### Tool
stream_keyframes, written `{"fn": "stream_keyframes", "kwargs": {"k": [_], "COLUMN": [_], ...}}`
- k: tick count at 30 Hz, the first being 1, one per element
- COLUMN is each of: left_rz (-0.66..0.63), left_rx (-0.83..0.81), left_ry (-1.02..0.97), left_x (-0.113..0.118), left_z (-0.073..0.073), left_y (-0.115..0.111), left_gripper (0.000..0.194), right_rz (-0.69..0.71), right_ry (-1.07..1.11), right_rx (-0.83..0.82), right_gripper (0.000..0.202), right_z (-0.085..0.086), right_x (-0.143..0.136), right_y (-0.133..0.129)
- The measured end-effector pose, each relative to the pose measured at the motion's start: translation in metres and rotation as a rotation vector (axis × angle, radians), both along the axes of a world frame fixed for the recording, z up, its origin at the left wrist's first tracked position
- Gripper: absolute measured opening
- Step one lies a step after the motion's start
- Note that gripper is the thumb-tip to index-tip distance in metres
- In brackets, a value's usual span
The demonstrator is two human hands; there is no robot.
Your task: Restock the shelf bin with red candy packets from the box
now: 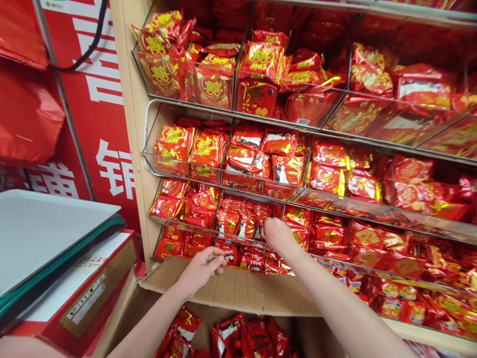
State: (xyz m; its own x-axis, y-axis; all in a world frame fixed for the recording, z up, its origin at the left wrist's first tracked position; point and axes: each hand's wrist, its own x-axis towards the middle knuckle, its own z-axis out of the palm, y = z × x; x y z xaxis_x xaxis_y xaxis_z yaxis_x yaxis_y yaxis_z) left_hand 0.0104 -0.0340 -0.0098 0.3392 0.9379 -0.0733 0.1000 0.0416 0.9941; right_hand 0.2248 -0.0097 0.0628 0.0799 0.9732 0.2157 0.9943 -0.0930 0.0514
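My right hand [276,232] reaches over the clear front edge of a low shelf bin, at small red candy packets [246,226] with white and black print. Its fingers are hidden, so any hold does not show. Just above the cardboard flap is my left hand [203,268], fingers loosely curled and partly apart, with no packet visible in them. Its fingertips are close to red packets marked LOVE [256,259] in the row below. Under my forearms, an open cardboard box [238,291] holds several loose red packets [229,335].
Tiers of clear-fronted bins [179,166] filled with red and gold packets run to the right. A wooden shelf post [130,109] stands at their left end. Farther left, a pale tray [48,233] lies above a red carton [93,293]. Red bags [26,109] hang at upper left.
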Motion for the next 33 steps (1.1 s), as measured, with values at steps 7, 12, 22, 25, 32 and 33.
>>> {"fn": "stream_keyframes", "kwargs": {"k": [7, 12, 22, 25, 32, 33], "left_rz": [-0.005, -0.012, -0.041, -0.062, 0.045, 0.041], "left_rx": [-0.004, -0.018, 0.021, 0.061, 0.305, 0.367], "left_ry": [0.002, 0.006, 0.046, 0.067, 0.143, 0.165], "left_x": [0.0, 0.0, 0.0, 0.002, 0.002, -0.001], "left_z": [-0.001, -0.001, -0.001, -0.001, 0.015, 0.017], "left_y": [0.0, 0.001, -0.001, 0.001, -0.019, -0.03], "left_gripper": [0.017, 0.018, 0.013, 0.013, 0.024, 0.023], "right_rz": [0.038, 0.079, 0.134, 0.166, 0.212, 0.248], "right_ry": [-0.078, -0.087, 0.032, 0.069, 0.23, 0.271], "right_rx": [-0.066, -0.067, -0.041, -0.004, 0.144, 0.227], "right_gripper": [0.029, 0.035, 0.029, 0.036, 0.038, 0.036], "right_z": [-0.011, -0.024, -0.036, -0.043, -0.051, -0.051], "right_x": [-0.005, -0.001, -0.016, -0.016, 0.002, 0.004], "right_y": [0.025, 0.039, 0.043, 0.043, 0.03, 0.022]}}
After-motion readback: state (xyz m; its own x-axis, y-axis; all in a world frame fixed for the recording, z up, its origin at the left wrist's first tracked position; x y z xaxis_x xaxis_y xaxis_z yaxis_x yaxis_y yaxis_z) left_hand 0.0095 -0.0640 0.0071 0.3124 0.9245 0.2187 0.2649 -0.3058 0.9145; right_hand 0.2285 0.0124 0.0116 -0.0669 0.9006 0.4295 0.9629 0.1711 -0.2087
